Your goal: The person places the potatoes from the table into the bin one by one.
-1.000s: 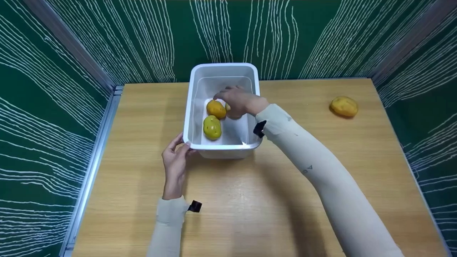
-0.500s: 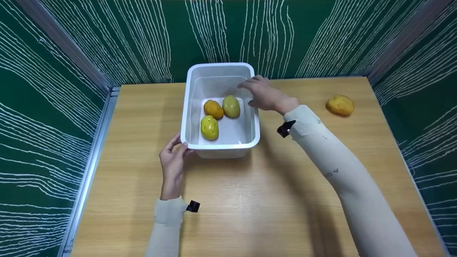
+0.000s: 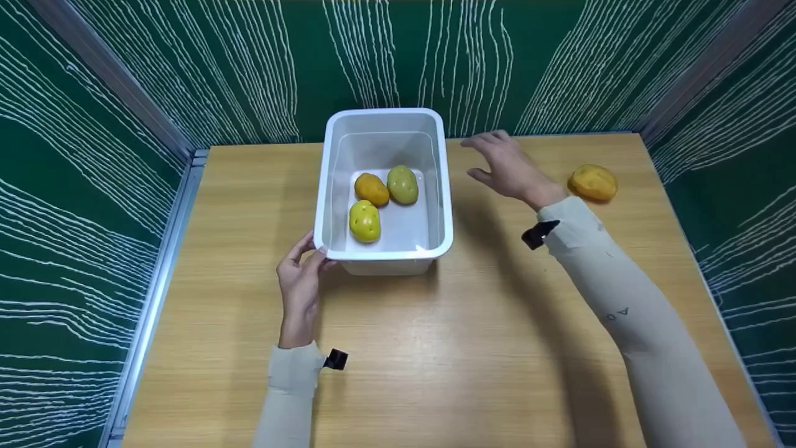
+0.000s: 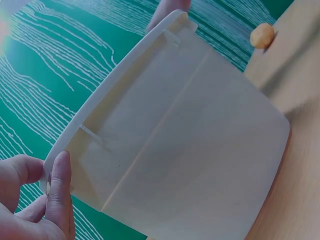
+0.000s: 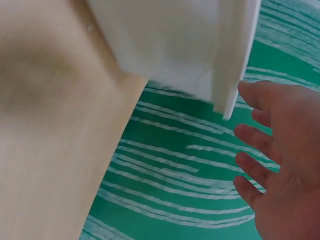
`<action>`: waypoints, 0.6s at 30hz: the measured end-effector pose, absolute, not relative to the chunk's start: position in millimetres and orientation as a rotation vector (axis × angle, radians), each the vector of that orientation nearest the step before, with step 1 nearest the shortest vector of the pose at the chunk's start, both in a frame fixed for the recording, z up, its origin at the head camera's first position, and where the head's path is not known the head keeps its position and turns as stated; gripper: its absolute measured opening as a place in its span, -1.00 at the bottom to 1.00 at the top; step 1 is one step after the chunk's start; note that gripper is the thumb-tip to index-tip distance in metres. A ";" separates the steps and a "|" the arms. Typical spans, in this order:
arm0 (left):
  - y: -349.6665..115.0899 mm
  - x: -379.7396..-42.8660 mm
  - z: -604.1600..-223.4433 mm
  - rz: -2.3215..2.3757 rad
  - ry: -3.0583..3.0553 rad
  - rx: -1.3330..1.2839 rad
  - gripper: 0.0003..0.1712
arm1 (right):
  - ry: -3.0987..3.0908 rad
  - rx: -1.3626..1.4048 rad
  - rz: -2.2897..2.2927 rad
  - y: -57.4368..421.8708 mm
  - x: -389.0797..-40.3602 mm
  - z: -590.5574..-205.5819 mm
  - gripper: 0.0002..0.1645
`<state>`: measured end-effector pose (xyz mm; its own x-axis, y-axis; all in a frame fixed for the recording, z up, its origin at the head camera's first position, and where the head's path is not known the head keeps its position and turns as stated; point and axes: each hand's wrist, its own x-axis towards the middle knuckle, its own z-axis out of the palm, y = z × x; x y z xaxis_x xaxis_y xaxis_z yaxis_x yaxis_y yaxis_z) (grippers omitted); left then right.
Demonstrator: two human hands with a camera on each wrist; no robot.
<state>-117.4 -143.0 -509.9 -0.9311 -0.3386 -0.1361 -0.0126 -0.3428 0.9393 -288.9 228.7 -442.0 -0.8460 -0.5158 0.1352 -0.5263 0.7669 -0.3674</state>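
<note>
A white plastic bin (image 3: 384, 256) stands on the table, and three potatoes lie on its floor: an orange-brown potato (image 3: 372, 190), a dull green potato (image 3: 403, 185) and a yellow-green potato (image 3: 364, 221). At the bin's front left corner my left hand (image 3: 300, 283) pinches the rim between thumb and fingers; the left wrist view shows its fingers (image 4: 60, 185) at the rim. To the right of the bin hovers my right hand (image 3: 510, 167), holding nothing, its fingers spread and slightly bent. Beyond it, a yellow potato (image 3: 594, 183) lies on the table.
The wooden table (image 3: 398, 373) is enclosed by green walls (image 3: 528, 74) with white wavy lines. A metal rail (image 3: 168, 261) runs along the left edge. The bin stands close to the back wall.
My right hand has left the dull green potato in the bin, risen over the right rim and moved right toward the yellow potato. My left hand has stayed on the rim.
</note>
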 end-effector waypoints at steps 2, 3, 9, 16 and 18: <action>-143.0 -117.4 -510.1 -2.378 -1.666 0.474 -0.46 | -2.957 0.815 0.618 238.5 -289.0 -446.3 -0.39; -143.0 -117.3 -510.1 -2.377 -1.667 0.483 -0.47 | -2.970 0.790 0.617 243.6 -289.0 -448.6 -0.38; -142.4 -117.4 -509.0 -2.374 -1.675 0.501 -0.47 | -2.987 0.673 0.639 276.7 -287.3 -461.9 -0.36; -142.2 -117.5 -508.6 -2.386 -1.653 0.501 -0.46 | -3.020 0.512 0.687 313.0 -281.6 -475.8 -0.34; -142.4 -117.7 -508.9 -2.388 -1.652 0.505 -0.46 | -3.045 0.442 0.702 322.1 -280.6 -478.9 -0.33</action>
<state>-117.7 -142.4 -508.9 -0.9229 -0.3470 -0.1668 -0.0338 -0.3587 0.9329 -280.6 322.1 -478.9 -0.9606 -0.2737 0.0483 -0.2673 0.8618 -0.4312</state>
